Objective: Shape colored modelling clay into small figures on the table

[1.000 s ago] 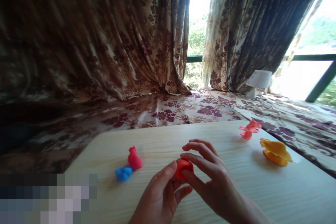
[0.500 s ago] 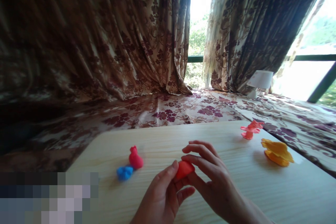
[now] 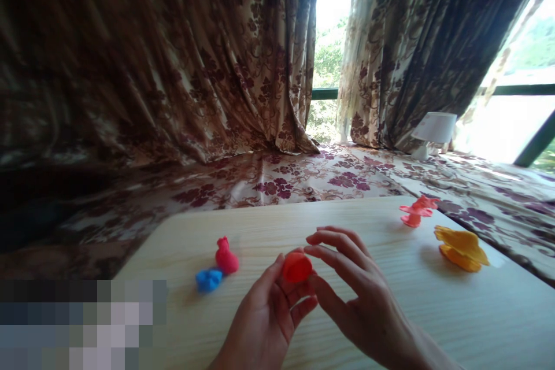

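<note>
Over the middle of the table, my left hand (image 3: 271, 306) holds a red-orange lump of modelling clay (image 3: 297, 267) between its thumb and fingers. The lump is rounded, with a hollowed face turned toward me. My right hand (image 3: 353, 277) is close against the lump's right side, its fingers apart and its thumb and index fingertips at the edge; whether they press on it I cannot tell. Left of my hands, a pink-red clay piece (image 3: 226, 256), round with a pinched top, stands beside a small blue clay piece (image 3: 208, 280), touching or nearly so.
A coral clay figure with a flared shape (image 3: 417, 212) and a yellow ruffled clay piece (image 3: 462, 250) stand on the right side of the pale wooden table (image 3: 182, 324). Beyond the table are a floral cloth (image 3: 347, 179), patterned curtains (image 3: 243, 58) and a white lamp (image 3: 436, 127).
The clay has turned in my left hand, so its hollow face now shows. My right hand has drawn slightly to the right. The view has shifted a little.
</note>
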A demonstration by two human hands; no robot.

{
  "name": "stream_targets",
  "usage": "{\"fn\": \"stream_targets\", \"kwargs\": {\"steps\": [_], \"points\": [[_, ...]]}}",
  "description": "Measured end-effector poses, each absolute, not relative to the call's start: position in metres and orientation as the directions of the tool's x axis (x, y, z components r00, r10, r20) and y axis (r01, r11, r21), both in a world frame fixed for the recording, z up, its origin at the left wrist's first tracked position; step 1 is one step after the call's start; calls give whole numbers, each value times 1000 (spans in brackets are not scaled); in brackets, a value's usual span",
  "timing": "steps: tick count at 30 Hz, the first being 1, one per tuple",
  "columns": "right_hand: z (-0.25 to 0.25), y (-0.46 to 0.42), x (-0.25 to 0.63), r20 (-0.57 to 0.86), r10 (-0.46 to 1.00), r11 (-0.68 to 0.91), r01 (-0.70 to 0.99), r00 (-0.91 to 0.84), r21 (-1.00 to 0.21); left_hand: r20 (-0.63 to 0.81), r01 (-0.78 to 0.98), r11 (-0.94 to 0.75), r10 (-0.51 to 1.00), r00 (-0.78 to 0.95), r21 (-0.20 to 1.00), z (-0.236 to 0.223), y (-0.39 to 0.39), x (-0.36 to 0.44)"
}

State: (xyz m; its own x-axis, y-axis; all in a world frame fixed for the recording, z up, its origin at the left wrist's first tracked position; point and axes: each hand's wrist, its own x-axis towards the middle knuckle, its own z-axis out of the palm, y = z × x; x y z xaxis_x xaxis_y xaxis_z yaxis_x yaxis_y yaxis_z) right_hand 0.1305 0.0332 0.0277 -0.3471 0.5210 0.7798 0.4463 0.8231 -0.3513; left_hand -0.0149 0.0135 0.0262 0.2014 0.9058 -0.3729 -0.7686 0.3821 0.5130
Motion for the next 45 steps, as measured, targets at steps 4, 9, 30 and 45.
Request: {"fn": "stream_targets", "kwargs": {"steps": [4, 9, 30, 45], "points": [[25, 33, 130, 774, 532, 810, 474, -345, -346, -402, -779, 399, 892, 207, 484, 25, 13, -14], [21, 35, 128, 724, 571, 793, 489, -387, -363, -364, -724, 397, 907, 214, 564, 20, 11, -13], [13, 41, 136, 772, 465, 835, 504, -433, -220, 409, 375, -379, 913, 0, 846, 19, -2, -16], [10, 36, 138, 669, 447, 872, 456, -594, -178, 133, -17, -133, 990, 38, 991, 26, 3, -25]]}}
